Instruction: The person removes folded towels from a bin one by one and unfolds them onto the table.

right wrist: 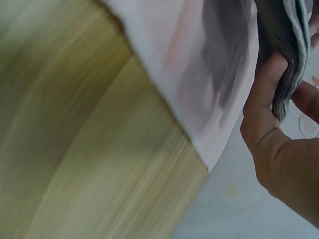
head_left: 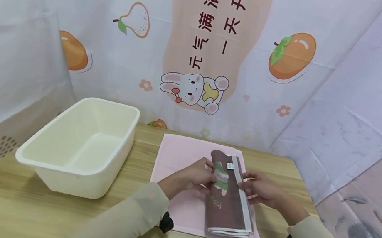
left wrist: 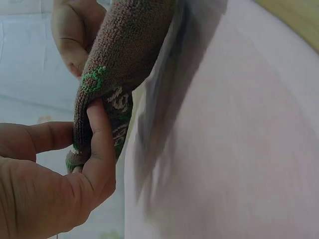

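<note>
A folded brown towel [head_left: 226, 211] with a white border, a small white tag and a green-and-pink pattern is held slightly above a pink cloth [head_left: 177, 152]. My left hand [head_left: 200, 175] pinches its left long side; in the left wrist view the thumb and fingers of that hand [left wrist: 55, 191] grip the rolled fold of the towel [left wrist: 132, 45]. On the opposite side, my right hand [head_left: 262, 190] pinches the white-bordered edge. The right wrist view has the right hand [right wrist: 279, 154] with the towel's layered edges [right wrist: 289, 55] between thumb and fingers.
A cream plastic basin [head_left: 70, 181] stands on the wooden table [head_left: 45, 217] at the left, with nothing seen inside. Printed curtains [head_left: 109, 63] hang behind and at both sides. Dark straps [head_left: 166, 222] sit at both wrists.
</note>
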The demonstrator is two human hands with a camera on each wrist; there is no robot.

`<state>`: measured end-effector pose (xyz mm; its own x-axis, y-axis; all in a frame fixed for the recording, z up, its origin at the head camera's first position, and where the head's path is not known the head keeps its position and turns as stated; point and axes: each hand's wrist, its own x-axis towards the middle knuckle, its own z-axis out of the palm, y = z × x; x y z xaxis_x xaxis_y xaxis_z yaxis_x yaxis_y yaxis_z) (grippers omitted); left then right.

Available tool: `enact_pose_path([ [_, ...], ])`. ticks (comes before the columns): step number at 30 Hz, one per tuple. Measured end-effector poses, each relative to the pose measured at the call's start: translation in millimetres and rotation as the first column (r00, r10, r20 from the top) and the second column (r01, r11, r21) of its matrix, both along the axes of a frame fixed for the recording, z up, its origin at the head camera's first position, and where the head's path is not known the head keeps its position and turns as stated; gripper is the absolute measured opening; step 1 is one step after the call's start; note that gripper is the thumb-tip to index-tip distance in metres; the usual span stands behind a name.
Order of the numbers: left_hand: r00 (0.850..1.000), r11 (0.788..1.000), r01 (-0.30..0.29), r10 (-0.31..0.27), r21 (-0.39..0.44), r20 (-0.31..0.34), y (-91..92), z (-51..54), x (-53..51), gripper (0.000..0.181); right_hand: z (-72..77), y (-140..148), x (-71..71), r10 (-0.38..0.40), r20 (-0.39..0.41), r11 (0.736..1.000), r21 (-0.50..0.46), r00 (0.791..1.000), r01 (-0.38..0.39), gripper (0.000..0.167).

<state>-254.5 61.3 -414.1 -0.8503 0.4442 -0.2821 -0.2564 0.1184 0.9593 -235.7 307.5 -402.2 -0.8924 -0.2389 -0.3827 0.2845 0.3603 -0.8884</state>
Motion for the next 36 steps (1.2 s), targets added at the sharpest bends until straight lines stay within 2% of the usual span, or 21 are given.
enact_pose_path([
  [7,0.999,0.999,0.008,-0.006,0.040,-0.053,58.3,-5.2,8.8,0.037,7.7,52.8,19.4,0.036,0.003,0.999,-0.013,0.999,-0.036,0.031],
  [13,0.996,0.993,-0.069,0.074,0.100,-0.050,104.5,-10.4,18.9,0.036,9.9,95.4,32.9,-0.002,0.014,1.000,-0.011,1.000,0.002,0.029],
  [18,0.988,0.979,-0.152,0.152,0.134,0.010,136.4,-11.4,28.3,0.040,9.5,122.1,39.2,-0.054,0.011,0.998,0.031,0.998,0.054,0.033],
  [21,0.981,0.973,-0.195,0.194,0.120,0.023,151.6,-11.6,32.5,0.041,8.1,134.2,42.1,-0.074,0.015,0.996,0.056,0.997,0.073,0.037],
  [24,0.975,0.970,-0.222,0.221,0.103,0.023,160.3,-12.9,34.2,0.040,5.4,142.6,42.0,-0.072,0.019,0.996,0.059,0.997,0.070,0.040],
  [29,0.975,0.975,-0.221,0.221,0.035,0.008,165.7,-14.8,35.0,0.038,0.7,149.5,40.7,-0.061,0.028,0.997,0.058,0.998,0.059,0.039],
  [34,0.978,0.976,-0.205,0.202,-0.071,-0.044,160.6,-14.8,32.7,0.036,-5.6,150.7,39.0,-0.065,0.046,0.994,0.092,0.997,0.060,0.043],
  [36,0.979,0.975,-0.191,0.181,-0.114,-0.088,158.7,-13.9,32.0,0.033,-7.4,152.4,39.1,-0.080,0.052,0.992,0.104,0.995,0.074,0.039],
])
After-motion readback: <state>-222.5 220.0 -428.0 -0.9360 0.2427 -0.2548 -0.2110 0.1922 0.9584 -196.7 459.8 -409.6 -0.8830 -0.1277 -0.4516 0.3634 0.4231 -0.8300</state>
